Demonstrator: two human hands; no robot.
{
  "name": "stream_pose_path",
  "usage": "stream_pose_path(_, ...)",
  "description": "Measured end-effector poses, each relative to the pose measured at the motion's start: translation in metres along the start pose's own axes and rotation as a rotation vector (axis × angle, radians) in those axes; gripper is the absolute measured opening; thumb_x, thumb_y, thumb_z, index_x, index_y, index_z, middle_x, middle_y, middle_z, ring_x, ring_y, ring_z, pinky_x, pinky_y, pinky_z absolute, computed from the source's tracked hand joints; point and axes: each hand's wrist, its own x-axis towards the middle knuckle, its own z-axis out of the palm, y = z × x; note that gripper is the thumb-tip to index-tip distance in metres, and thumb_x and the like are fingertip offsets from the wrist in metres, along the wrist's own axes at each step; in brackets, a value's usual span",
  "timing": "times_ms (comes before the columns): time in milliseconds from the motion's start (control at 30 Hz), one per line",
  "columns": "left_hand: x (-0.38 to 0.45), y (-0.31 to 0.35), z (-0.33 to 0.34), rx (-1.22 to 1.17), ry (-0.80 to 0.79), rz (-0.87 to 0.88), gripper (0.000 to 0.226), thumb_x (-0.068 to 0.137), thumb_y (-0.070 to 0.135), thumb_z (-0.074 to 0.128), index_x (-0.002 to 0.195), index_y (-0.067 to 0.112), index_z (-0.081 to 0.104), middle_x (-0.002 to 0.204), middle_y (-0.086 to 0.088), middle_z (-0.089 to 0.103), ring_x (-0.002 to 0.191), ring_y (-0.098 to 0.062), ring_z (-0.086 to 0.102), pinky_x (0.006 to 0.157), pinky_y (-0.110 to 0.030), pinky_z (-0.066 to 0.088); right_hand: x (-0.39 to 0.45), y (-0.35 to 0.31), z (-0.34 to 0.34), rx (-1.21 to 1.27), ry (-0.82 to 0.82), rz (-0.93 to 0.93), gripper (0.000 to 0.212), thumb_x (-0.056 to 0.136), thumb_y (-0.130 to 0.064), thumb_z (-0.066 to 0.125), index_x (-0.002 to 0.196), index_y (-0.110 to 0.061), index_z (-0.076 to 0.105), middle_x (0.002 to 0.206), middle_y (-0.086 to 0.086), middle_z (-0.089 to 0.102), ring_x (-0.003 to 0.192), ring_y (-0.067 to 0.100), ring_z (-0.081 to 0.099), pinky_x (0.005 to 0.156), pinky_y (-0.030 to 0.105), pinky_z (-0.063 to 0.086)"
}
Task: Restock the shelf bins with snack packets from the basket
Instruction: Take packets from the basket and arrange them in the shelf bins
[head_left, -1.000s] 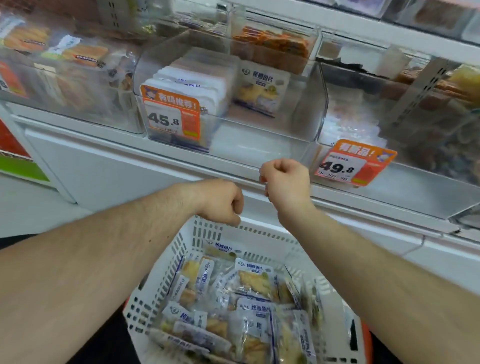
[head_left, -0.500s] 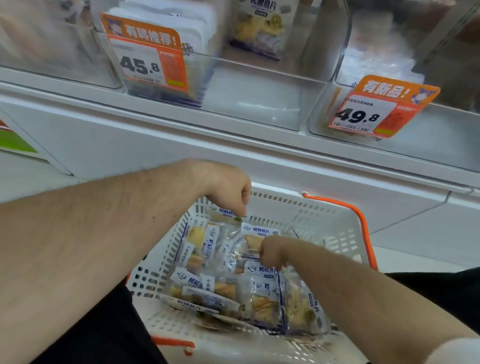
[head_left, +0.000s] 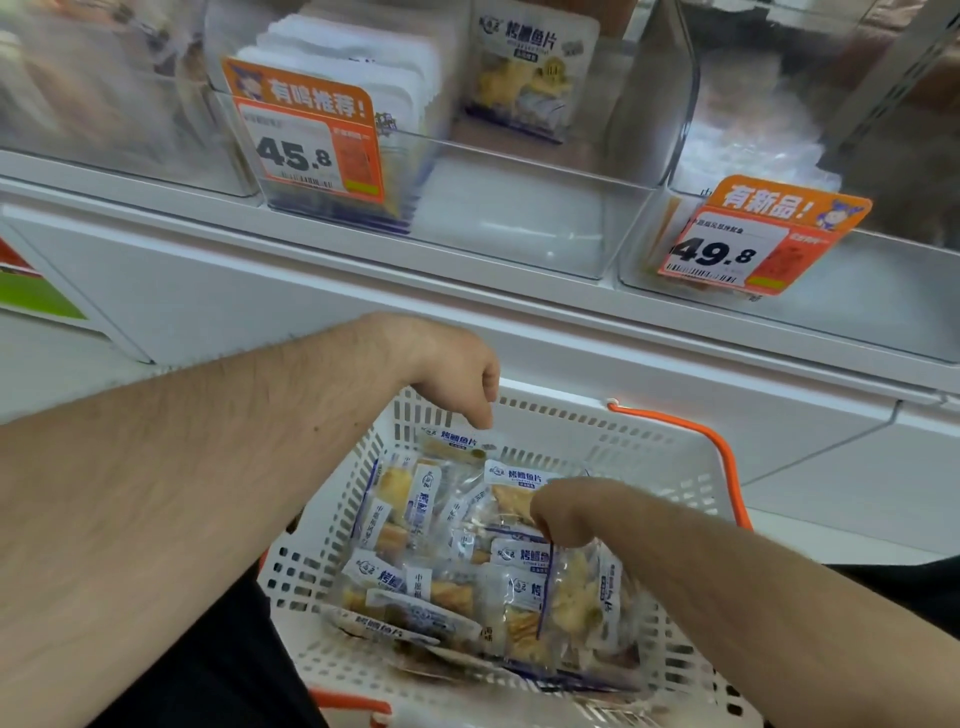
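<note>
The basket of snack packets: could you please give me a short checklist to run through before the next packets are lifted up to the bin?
1. White basket holds packets: ok.
2. Right hand down among the packets: ok.
3. Right hand's hold on a packet: cannot tell, fingers hidden.
4. Left hand pinching the top packet at the basket's far edge: cannot tell.
5. Bin behind the 45.8 tag has free space on its right side: ok.

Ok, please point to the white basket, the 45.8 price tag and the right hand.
white basket (head_left: 675, 470): head view, on its far wall.
45.8 price tag (head_left: 293, 153): head view, on the printed number.
right hand (head_left: 563, 512): head view, on its back.
</note>
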Motion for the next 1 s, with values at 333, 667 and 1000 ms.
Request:
stream_pose_path(333,-0.021,-0.025,-0.026,0.027,-0.073,-0.184,0.089,0.078,0.057,0.073,0.150,0.022,0.033,0.143,-0.002,0.051,0.122,-0.024,0.055,0.087,-0.034,0.047,-0.045,0.031,-0.062,1.533,0.336,-0.090,0.023,0.100,0.002,0.045,0.082,-0.011,0.053,0.083,0.009,0.065,0.051,0.016,0.048,0.054,0.028,0.041)
stream_pose_path(667,-0.040,-0.044,-0.035,-0.413,0.093,-0.131,0.045,0.083,0.035,0.078,0.121,0.022,0.058,0.117,-0.003,0.066,0.096,-0.015,0.070,0.083,-0.042,0.060,-0.062,-0.007,-0.078,2.627,0.315,-0.365,0.024,0.103,-0.011,0.042,0.086,-0.006,0.058,0.067,0.007,0.064,0.055,0.018,0.065,0.059,0.030,0.058)
stream_pose_path(1000,-0.043,-0.033,-0.035,-0.549,0.680,0.080,0.014,0.082,0.021,0.078,0.092,0.023,0.069,0.086,0.004,0.073,0.078,-0.016,0.068,0.074,-0.036,0.058,-0.094,-0.037,-0.115,2.301,0.461,-0.258,0.013,0.098,-0.007,0.051,0.099,-0.007,0.063,0.086,0.004,0.072,0.053,0.013,0.060,0.055,0.027,0.050)
